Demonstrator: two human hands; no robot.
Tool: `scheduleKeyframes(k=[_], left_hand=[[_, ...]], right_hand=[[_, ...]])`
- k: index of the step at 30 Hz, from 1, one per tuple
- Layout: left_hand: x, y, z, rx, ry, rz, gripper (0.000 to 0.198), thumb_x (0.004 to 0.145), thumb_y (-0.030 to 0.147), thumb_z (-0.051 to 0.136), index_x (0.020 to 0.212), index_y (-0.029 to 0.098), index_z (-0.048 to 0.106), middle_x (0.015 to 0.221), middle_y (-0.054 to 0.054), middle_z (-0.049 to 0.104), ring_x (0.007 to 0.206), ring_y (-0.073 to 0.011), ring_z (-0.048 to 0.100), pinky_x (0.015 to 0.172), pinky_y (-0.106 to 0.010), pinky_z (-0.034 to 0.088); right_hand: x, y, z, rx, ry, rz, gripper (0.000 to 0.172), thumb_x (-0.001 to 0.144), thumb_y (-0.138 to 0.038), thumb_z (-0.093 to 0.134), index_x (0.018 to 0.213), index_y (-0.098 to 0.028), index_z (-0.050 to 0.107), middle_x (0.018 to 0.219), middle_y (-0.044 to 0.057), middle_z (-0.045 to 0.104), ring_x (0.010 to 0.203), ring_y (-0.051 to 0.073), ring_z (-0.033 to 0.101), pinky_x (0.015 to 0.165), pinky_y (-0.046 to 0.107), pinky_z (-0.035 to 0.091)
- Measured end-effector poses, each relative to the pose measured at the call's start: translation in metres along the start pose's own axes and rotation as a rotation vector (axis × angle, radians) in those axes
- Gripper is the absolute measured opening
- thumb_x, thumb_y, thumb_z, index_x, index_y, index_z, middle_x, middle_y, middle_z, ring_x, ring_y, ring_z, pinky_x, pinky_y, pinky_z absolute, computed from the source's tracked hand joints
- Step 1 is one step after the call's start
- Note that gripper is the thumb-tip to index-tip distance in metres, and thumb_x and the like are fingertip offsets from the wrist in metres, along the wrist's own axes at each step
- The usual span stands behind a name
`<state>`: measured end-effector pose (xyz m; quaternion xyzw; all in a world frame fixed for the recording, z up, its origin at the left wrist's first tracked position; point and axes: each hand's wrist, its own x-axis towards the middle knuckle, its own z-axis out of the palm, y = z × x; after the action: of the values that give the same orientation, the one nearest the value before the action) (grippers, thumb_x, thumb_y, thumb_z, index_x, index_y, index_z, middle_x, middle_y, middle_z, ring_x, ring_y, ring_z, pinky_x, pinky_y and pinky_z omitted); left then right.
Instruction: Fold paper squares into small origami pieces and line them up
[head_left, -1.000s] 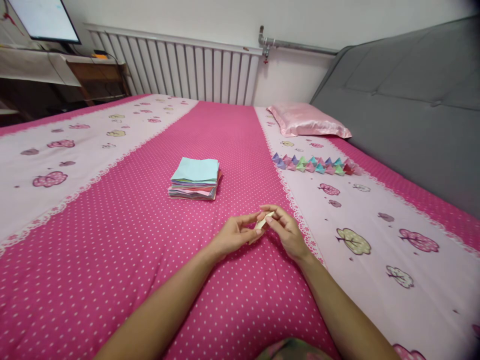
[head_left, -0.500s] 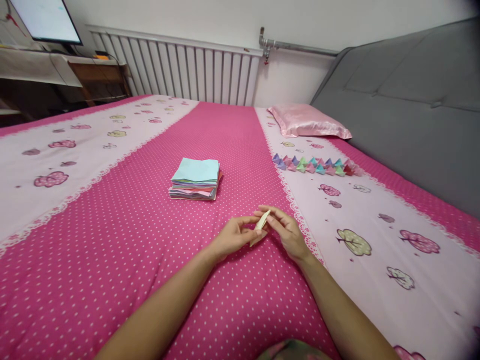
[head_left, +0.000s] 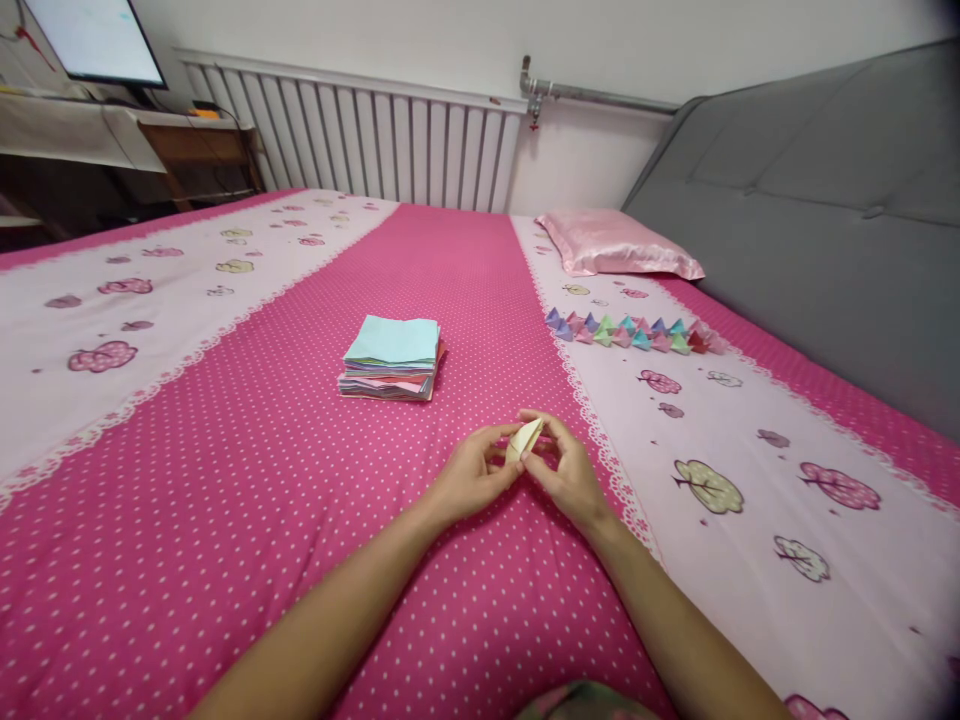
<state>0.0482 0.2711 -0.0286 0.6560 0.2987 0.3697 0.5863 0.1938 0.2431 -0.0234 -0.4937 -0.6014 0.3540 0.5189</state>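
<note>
A stack of paper squares [head_left: 391, 345] lies on the bed [head_left: 450, 265], well in from its far edge. Right of it, above the bed, is the cream folded paper [head_left: 525, 439], probably light, thin and easily crushed, best pinched by its creased edges. The left hand [head_left: 471, 480] grips its left side, thumb near the bottom; the right hand [head_left: 573, 482] pinches its right side, fingers closely bent. Folded paper shapes [head_left: 641, 339] stand toward the bed's right edge.

A pink pillow [head_left: 619, 243] lies by the grey headboard [head_left: 810, 200], a radiator [head_left: 384, 140] against the wall [head_left: 420, 40].
</note>
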Motion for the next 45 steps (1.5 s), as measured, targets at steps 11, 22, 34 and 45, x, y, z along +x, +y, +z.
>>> scheduleKeyframes(k=[11, 22, 34, 45], left_hand=[[-0.001, -0.005, 0.000, 0.048, 0.038, 0.062, 0.046, 0.074, 0.010, 0.052, 0.119, 0.013, 0.046, 0.119, -0.015, 0.054, 0.107, -0.0219, 0.053, 0.084, -0.033, 0.047], [-0.001, -0.006, -0.002, 0.385, 0.121, 0.201, 0.049, 0.074, 0.008, 0.047, 0.122, 0.016, 0.048, 0.121, -0.011, 0.055, 0.110, -0.0210, 0.051, 0.095, -0.037, 0.040], [-0.001, 0.002, -0.004, 0.417, 0.168, 0.108, 0.040, 0.076, 0.007, 0.039, 0.103, 0.018, 0.066, 0.084, 0.000, 0.071, 0.071, -0.0134, 0.061, 0.068, -0.024, 0.045], [0.001, 0.013, -0.002, -0.403, 0.246, -0.214, 0.037, 0.064, 0.015, 0.064, 0.100, 0.012, 0.068, 0.087, -0.008, 0.071, 0.070, -0.0123, 0.062, 0.072, -0.024, 0.045]], right_hand=[[-0.003, 0.012, 0.012, 0.084, 0.009, 0.094, 0.047, 0.074, -0.016, 0.054, 0.120, -0.021, 0.044, 0.117, 0.009, 0.057, 0.103, 0.020, 0.059, 0.088, 0.036, 0.050], [-0.006, 0.007, 0.011, -0.023, -0.023, -0.003, 0.054, 0.081, -0.013, 0.042, 0.134, -0.023, 0.036, 0.135, 0.005, 0.045, 0.124, 0.017, 0.041, 0.106, 0.036, 0.031], [-0.004, 0.005, 0.008, 0.011, 0.065, -0.017, 0.035, 0.080, -0.014, 0.047, 0.108, -0.027, 0.064, 0.115, 0.001, 0.063, 0.111, 0.017, 0.055, 0.102, 0.039, 0.036], [-0.002, 0.003, 0.005, 0.063, 0.128, 0.016, 0.025, 0.072, -0.012, 0.054, 0.087, -0.021, 0.071, 0.114, 0.006, 0.064, 0.105, 0.021, 0.059, 0.093, 0.038, 0.045]])
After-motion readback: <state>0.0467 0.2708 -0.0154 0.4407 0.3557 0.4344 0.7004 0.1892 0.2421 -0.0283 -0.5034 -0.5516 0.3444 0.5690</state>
